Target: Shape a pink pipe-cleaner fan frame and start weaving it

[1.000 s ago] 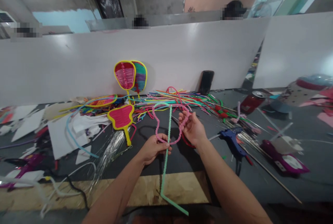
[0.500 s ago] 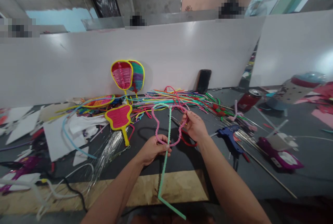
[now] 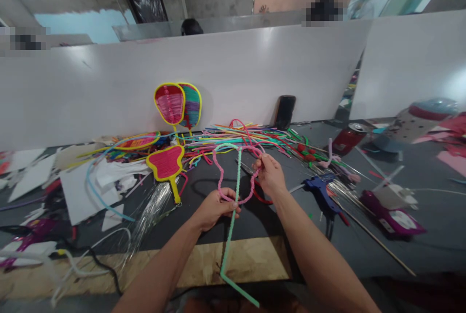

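Note:
Between my two hands is a wavy, fan-shaped frame of twisted pink pipe cleaner (image 3: 220, 177). A mint green pipe cleaner (image 3: 230, 235) runs down its middle, past the lower edge, and bends sharply near its bottom end. My left hand (image 3: 220, 208) pinches the frame's bottom where the pink and green cross. At the upper right side of the frame, my right hand (image 3: 270, 173) is closed on the pink edge. To the left lies a finished fan (image 3: 166, 163) with a yellow rim and pink filling, similar in outline.
Many loose pipe cleaners (image 3: 236, 138) lie behind the frame. On the right are a blue glue gun (image 3: 324, 191), a red can (image 3: 347, 139) and a purple device (image 3: 393, 216). A phone (image 3: 285, 112) and fans (image 3: 170, 103) lean on the white divider (image 3: 233, 70). White sheets (image 3: 87, 191) lie left.
Both hands keep their grip on the frame. My right hand has shifted very slightly; the view has tilted a little.

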`<action>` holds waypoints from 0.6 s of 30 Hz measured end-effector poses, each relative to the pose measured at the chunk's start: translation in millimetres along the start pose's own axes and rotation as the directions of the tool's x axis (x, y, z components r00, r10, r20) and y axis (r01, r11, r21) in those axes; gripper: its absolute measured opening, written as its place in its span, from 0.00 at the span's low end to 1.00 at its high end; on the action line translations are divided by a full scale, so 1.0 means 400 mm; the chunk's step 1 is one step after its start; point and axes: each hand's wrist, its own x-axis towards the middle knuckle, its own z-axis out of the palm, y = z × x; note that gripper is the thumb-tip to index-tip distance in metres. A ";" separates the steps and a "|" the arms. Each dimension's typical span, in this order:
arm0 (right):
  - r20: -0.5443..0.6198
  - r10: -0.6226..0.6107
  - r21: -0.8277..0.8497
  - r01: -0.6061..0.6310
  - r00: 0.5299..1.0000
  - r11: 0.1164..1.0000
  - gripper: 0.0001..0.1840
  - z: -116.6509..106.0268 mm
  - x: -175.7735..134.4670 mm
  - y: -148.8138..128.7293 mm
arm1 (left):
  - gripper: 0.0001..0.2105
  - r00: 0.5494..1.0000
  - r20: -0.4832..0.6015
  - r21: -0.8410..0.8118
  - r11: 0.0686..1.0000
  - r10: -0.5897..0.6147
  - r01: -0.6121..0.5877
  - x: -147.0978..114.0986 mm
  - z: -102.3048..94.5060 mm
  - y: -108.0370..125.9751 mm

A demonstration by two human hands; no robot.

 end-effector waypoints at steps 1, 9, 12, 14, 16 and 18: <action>0.001 0.004 0.004 -0.004 1.000 1.000 0.12 0.000 0.000 -0.001 | 0.16 1.000 -0.005 0.001 1.000 -0.002 0.002 -0.001 0.001 0.002; 0.039 0.083 -0.107 -0.078 0.996 0.991 0.16 -0.013 0.002 -0.017 | 0.17 0.999 -0.047 -0.029 1.000 -0.011 0.010 -0.001 -0.003 0.007; 0.053 -0.001 -0.231 0.014 0.999 0.973 0.16 -0.022 0.005 -0.010 | 0.16 0.999 -0.037 -0.013 1.000 -0.004 0.004 0.000 -0.006 0.002; 0.058 -0.047 -0.299 0.062 0.997 0.952 0.15 -0.027 0.008 -0.006 | 0.16 0.999 -0.036 -0.009 1.000 -0.005 0.004 0.000 -0.006 0.000; 0.057 -0.074 -0.341 0.089 0.996 0.936 0.14 -0.031 0.010 -0.004 | 0.16 0.999 -0.035 -0.010 1.000 -0.013 0.013 -0.001 -0.005 0.001; 0.058 -0.094 -0.378 0.109 0.994 0.920 0.13 -0.031 0.010 -0.007 | 0.16 0.999 -0.038 -0.009 1.000 -0.021 0.021 -0.002 -0.003 0.003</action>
